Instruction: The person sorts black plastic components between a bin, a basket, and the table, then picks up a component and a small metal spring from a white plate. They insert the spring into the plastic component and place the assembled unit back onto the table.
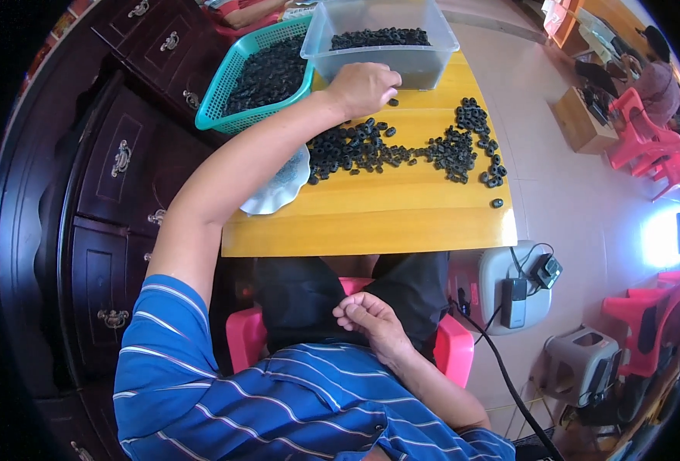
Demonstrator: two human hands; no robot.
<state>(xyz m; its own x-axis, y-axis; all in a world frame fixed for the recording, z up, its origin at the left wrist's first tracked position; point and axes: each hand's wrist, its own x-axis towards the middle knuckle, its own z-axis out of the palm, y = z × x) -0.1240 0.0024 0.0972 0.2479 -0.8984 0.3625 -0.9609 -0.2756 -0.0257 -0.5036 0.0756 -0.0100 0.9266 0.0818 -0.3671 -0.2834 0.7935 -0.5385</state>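
My left hand (361, 88) reaches across the table, its fingers curled in front of a translucent plastic bin (386, 65) that holds small black parts. Whatever the fingers hold, if anything, is hidden. Low over my lap, my right hand (374, 323) has its thumb and fingers pressed together; nothing I can name shows in it. Loose small black ring-like parts (348, 147) lie in a pile below my left wrist. More such parts (454, 154) are scattered to the right, with a single one (497, 203) near the table's right edge.
A green plastic basket (217, 92) full of black parts stands at the far left. Under my left forearm sits a white scalloped dish (275, 201), partly covered. Dark drawers (98, 177) flank the yellow table (371, 227). A grey stool (494, 284) carries cabled devices; people sit farther off.
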